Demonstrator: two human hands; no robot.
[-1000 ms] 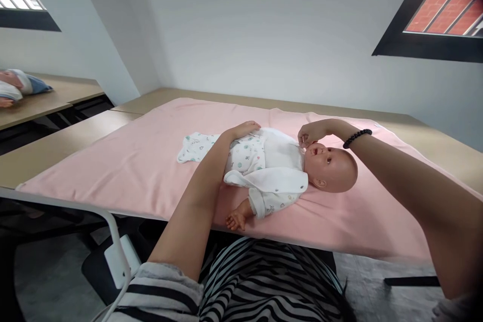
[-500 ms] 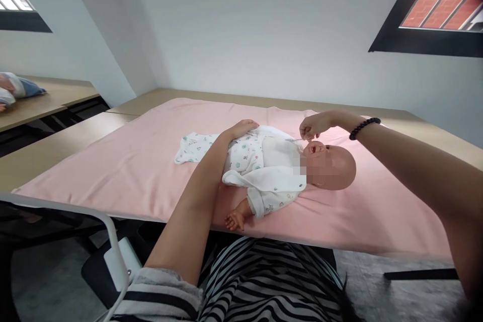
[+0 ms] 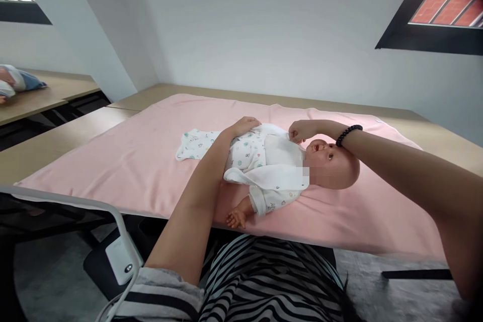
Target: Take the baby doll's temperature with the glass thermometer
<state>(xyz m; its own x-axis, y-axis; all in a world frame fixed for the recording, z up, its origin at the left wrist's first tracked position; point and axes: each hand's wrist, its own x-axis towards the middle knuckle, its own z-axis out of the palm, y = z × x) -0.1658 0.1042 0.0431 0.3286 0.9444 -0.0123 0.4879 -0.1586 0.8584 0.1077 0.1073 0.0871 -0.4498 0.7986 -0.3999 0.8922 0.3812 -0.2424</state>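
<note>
A baby doll (image 3: 335,168) lies on its back on a pink blanket (image 3: 124,161), head to the right, dressed in a white patterned garment (image 3: 264,161). My left hand (image 3: 245,125) rests on the far side of the doll's body with fingers curled over the garment. My right hand (image 3: 300,132), with a black bead bracelet (image 3: 349,134) at the wrist, is closed in a pinch at the garment's neckline, just left of the doll's chin. The doll's bare arm (image 3: 238,215) sticks out toward me at the blanket's near edge.
The blanket covers a light wooden table (image 3: 56,141) that runs to the wall. Another table at the far left carries a bundle of cloth (image 3: 15,83). A chair with a white frame (image 3: 113,241) stands at my lower left.
My right hand has moved left from above the doll's mouth to the garment's neckline, staying closed. My left hand has stayed on the doll's body.
</note>
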